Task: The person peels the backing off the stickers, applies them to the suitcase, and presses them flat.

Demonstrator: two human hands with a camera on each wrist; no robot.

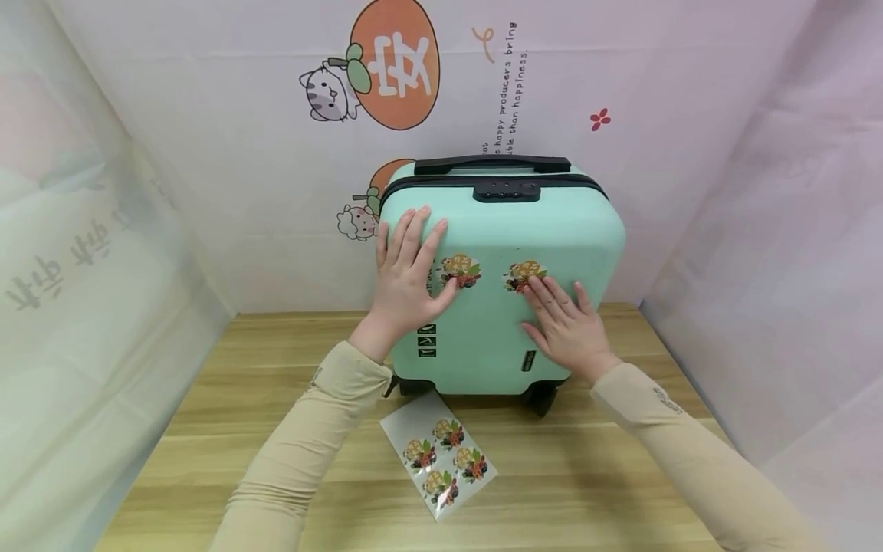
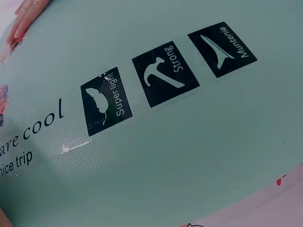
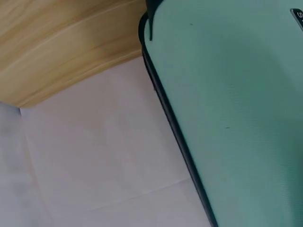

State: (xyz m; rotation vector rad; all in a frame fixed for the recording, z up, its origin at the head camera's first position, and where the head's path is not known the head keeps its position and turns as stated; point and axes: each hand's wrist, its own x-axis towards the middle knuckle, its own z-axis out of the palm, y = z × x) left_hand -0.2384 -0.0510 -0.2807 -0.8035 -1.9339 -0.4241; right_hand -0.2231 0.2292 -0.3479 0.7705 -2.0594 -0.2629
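A mint-green suitcase (image 1: pixel 483 337) stands upright on the wooden table, its black handle (image 1: pixel 493 163) on top. Two round fruit stickers, a left sticker (image 1: pixel 460 268) and a right sticker (image 1: pixel 522 274), are on its front. My left hand (image 1: pixel 407 272) lies spread on the left side of the front, thumb at the left sticker's lower edge. With straight fingers, my right hand (image 1: pixel 566 326) touches the lower part of the right sticker. In the left wrist view, black printed labels (image 2: pixel 165 73) show on the shell. The right wrist view shows the shell's black edge strip (image 3: pixel 175 123).
A sticker sheet (image 1: pixel 407 422) with several fruit stickers lies on the wooden table (image 1: pixel 552 491) in front of the suitcase. Behind stands a pale printed cloth backdrop (image 1: pixel 228 153), with cloth walls at the left and right. Black wheels (image 1: pixel 541 399) sit under the suitcase.
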